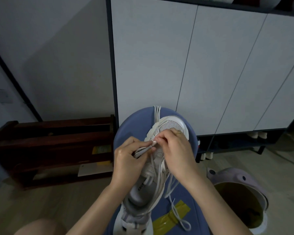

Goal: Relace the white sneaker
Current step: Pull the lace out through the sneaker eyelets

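While both hands (153, 155) pinch lace (150, 146), sneaker (143, 197) lies beneath.

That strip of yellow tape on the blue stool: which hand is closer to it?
The right hand. It works the lace over the sneaker, up from the yellow tape on the blue stool. The left hand is farther, across the sneaker.

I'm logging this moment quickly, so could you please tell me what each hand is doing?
Left hand: pinching the shoelace.
Right hand: pinching the same shoelace's tip at the sneaker.
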